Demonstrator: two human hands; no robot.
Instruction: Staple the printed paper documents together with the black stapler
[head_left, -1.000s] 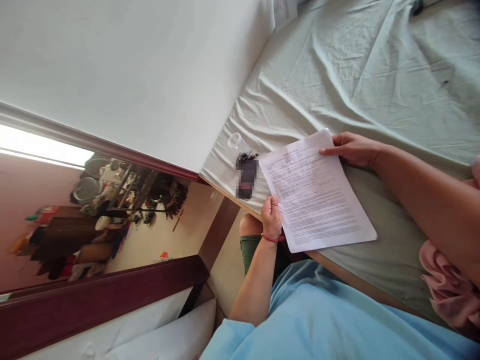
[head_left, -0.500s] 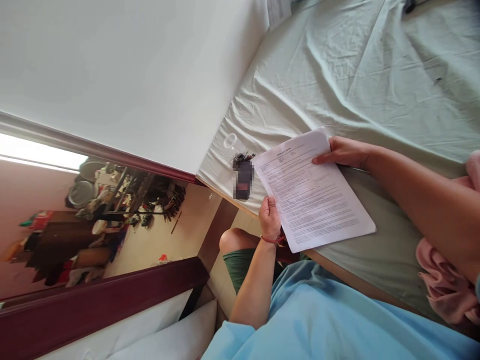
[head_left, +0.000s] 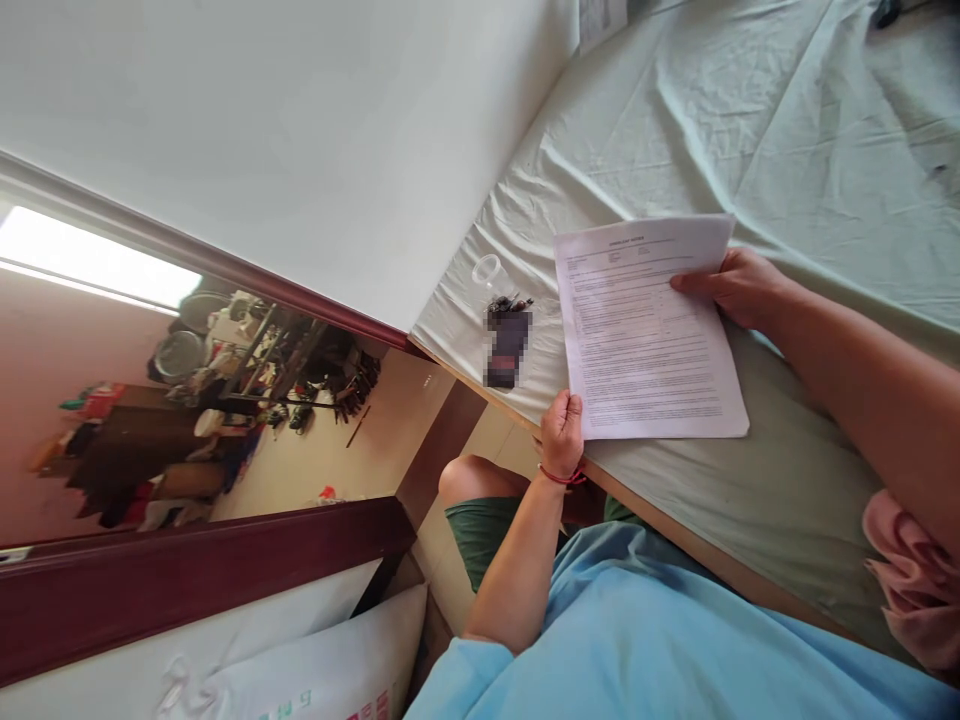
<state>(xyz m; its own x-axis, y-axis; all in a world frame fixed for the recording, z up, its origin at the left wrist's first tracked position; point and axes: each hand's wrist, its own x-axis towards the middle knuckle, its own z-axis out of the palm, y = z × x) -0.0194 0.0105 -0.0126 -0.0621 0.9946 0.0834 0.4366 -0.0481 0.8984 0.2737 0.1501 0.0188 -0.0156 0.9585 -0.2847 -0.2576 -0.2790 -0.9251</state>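
Left hand [head_left: 561, 434] gripping printed paper [head_left: 637, 340] at lower left, right hand [head_left: 750, 288] pinching its right edge, thumb [head_left: 688, 284] on top

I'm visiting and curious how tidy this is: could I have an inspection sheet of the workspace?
Surface: pale green cloth, wrinkled.
Job's things: printed paper, text side up.
Clutter: clear container, blurred dark object and, at right, pink cloth.
Hands: left hand grips the paper near its lower left corner; right hand, its upper right edge.
Cables: none made out; dark item, top right, unclear.
Surroundings: white wall, white sack, belongings piled at left.
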